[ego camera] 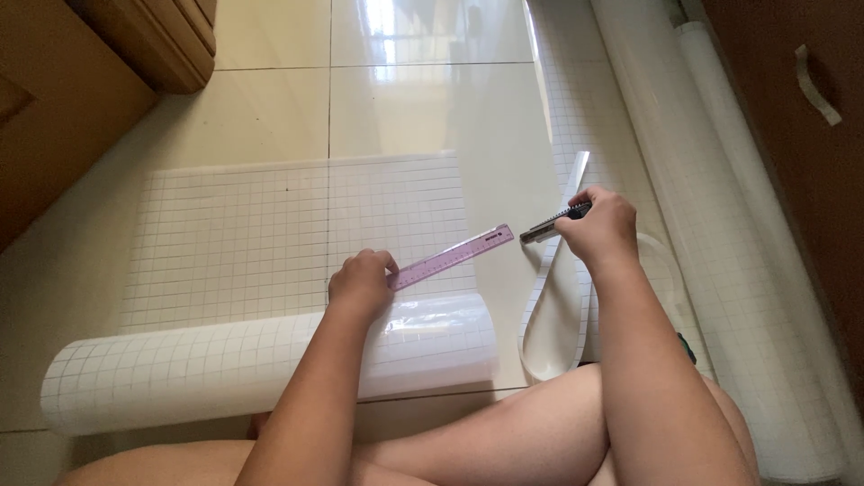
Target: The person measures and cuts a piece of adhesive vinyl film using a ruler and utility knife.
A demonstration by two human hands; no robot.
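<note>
While a white gridded roll (225, 364) is lying partly unrolled across the tiled floor (405, 99), the left hand (362, 283) is pinching one end of a pink ruler (453, 256); just beside its tip, the right hand (598, 225) is gripping a utility knife (551, 222), fingers curled tight, near a curling offcut strip (553, 315).

- There is a single view, from a camera on the person's head.
- It looks steeply down and forward over the person's bare legs onto the tiled floor (270, 36).
- It sits close: both forearms run up from the bottom edge of the picture, and the hands are near its middle.
- With only one view, no part of the scene is shared.
</note>
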